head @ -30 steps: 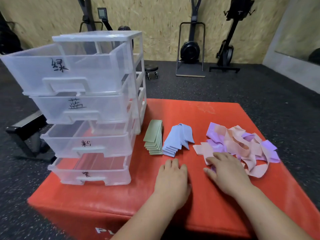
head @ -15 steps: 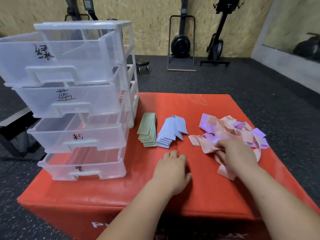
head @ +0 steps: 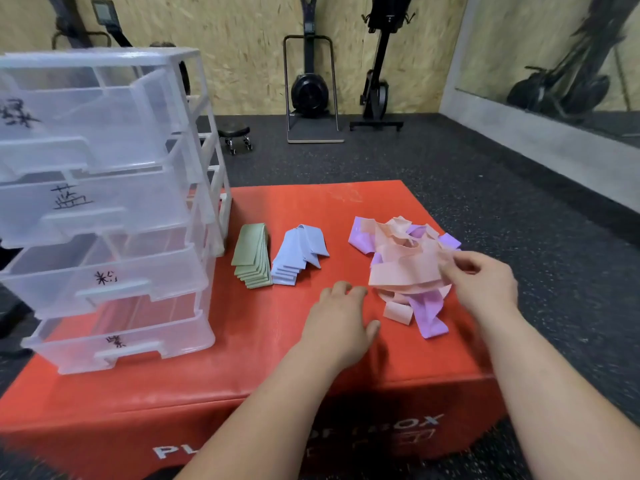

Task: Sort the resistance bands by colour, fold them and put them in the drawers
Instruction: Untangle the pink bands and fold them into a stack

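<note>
Progress stands at roughly the halfway mark, judged from the layout on the red surface (head: pixel 294 368). Landmark for all positions: the clear drawer unit (head: pixel 104 209), standing at the left end of that surface with four labelled drawers, all pulled partly forward and, as far as the clear walls show, holding no bands.

Completed:
- Green bands (head: pixel 252 256): folded and stacked just right of the drawer unit.
- Blue bands (head: pixel 300 254): folded and stacked one place further right, the top pieces fanned loose.

Outstanding:
- Mixed pile of pink and purple bands (head: pixel 403 268): unsorted and unfolded, lying well right of the drawer unit, beyond the blue stack.
- Transfer of every folded stack into its drawer.

Hand status:
- Right hand (head: pixel 485 285): at the right edge of the mixed pile, furthest from the drawer unit, fingers narrowed in a pinch on a pink band (head: pixel 405 275) that is raised off the pile.
- Left hand (head: pixel 341 323): palm down on the surface between the blue stack and the pile, fingers spread and holding nothing.

Step in hand, by judgement: separating one pink band for folding. The purple bands tangled with it may drag along.
</note>
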A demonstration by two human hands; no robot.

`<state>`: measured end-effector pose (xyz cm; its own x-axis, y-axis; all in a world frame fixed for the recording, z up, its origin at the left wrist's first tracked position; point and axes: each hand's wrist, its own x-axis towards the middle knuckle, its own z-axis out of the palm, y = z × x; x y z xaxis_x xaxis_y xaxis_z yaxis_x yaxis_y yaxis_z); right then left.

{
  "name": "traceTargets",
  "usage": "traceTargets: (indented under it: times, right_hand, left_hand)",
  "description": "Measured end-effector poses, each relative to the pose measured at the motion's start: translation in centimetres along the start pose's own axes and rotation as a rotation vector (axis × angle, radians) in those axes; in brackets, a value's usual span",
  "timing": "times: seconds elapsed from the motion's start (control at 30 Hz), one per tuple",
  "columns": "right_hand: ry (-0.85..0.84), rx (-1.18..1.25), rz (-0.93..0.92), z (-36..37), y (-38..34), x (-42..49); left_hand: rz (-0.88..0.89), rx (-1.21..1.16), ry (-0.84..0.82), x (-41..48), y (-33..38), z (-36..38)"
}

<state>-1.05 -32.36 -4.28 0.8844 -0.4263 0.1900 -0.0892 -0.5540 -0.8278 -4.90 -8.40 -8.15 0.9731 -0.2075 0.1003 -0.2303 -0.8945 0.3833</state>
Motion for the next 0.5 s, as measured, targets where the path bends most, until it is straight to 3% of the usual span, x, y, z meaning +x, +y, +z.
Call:
traceTargets:
  times: [0.1,0.2,0.5]
  right_hand:
    - [-0.096,-0.07,-0.091,-0.1,-0.2,-0.2]
    - [-0.156,0.175,-0.213,-0.6,-3.0,0.4]
    - [-0.688,0.408,-0.375,0.5,-5.6,-4.1]
  left_hand:
    - [0.01,-0.03,0.044,-0.4,-0.3,-0.1]
    - [0.021,-0.108,0.115,-0.4,-1.0,-1.2]
    - [0.004,-0.571,0.333,-2.9,0.6,-4.1]
